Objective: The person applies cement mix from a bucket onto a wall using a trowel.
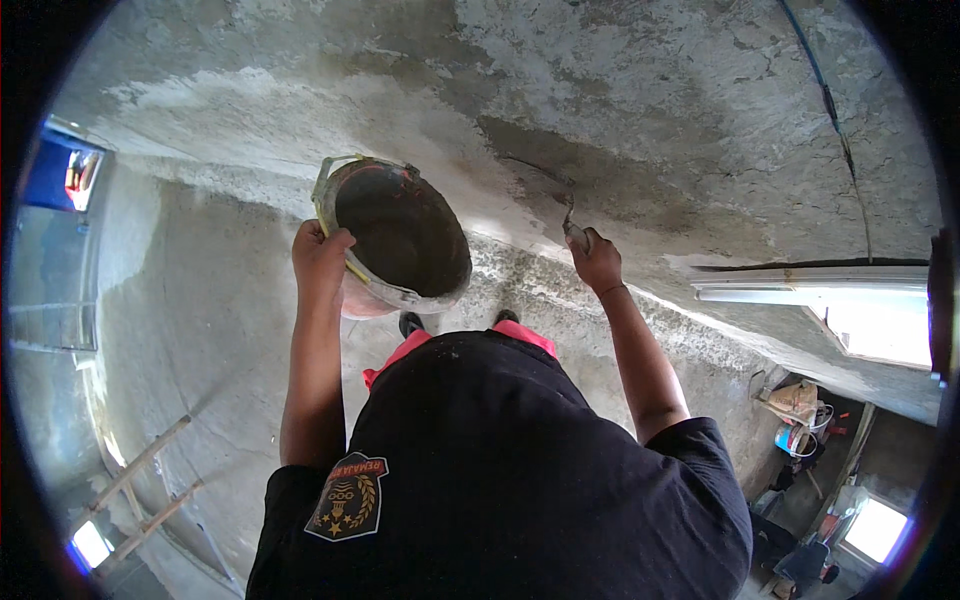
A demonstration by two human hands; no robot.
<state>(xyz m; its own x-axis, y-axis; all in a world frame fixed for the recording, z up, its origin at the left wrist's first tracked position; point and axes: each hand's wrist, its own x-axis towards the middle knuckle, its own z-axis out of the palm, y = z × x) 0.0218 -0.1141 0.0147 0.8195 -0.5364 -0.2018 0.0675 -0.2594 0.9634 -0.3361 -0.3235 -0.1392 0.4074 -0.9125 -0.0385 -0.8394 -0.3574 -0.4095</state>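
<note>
My left hand grips the rim of a bucket that has grey, crusted edges and dark contents, held tilted in front of me. My right hand is closed on the handle of a trowel, whose blade reaches against the rough, patchy grey plastered wall. A darker patch of plaster surrounds the blade. The bucket hangs beside the wall, left of the trowel.
A concrete floor lies below. Wooden poles stand at the lower left, near a door. A cable runs down the wall above a window. Several pails and tools are piled at the lower right.
</note>
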